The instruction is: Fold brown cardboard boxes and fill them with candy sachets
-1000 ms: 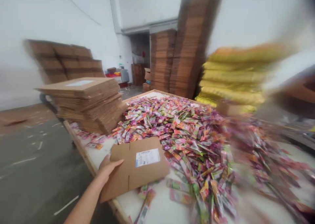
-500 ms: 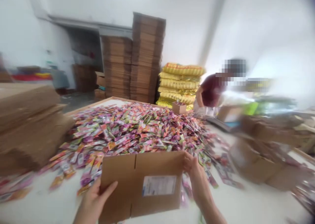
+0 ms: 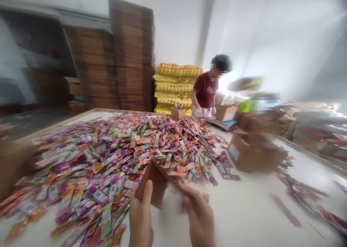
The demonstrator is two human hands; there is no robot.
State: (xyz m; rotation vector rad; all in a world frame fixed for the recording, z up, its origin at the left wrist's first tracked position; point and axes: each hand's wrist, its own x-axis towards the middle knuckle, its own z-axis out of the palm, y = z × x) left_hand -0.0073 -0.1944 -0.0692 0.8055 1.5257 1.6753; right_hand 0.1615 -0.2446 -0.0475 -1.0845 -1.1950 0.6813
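Tabletop (image 3: 230,207): beside the packets (image 3: 151,138), left hand (image 3: 142,218) and right hand (image 3: 199,214) fingers grip a box (image 3: 157,191), seemingly unfolding it; squaring calls for steadiness.

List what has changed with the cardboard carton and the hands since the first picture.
The cardboard carton, flat at first with only the left hand seen on it, is now gripped by the right hand too. It has been turned and its walls spread apart; its label no longer shows. The view has swung right. The packet pile and yellow sacks look unmoved.
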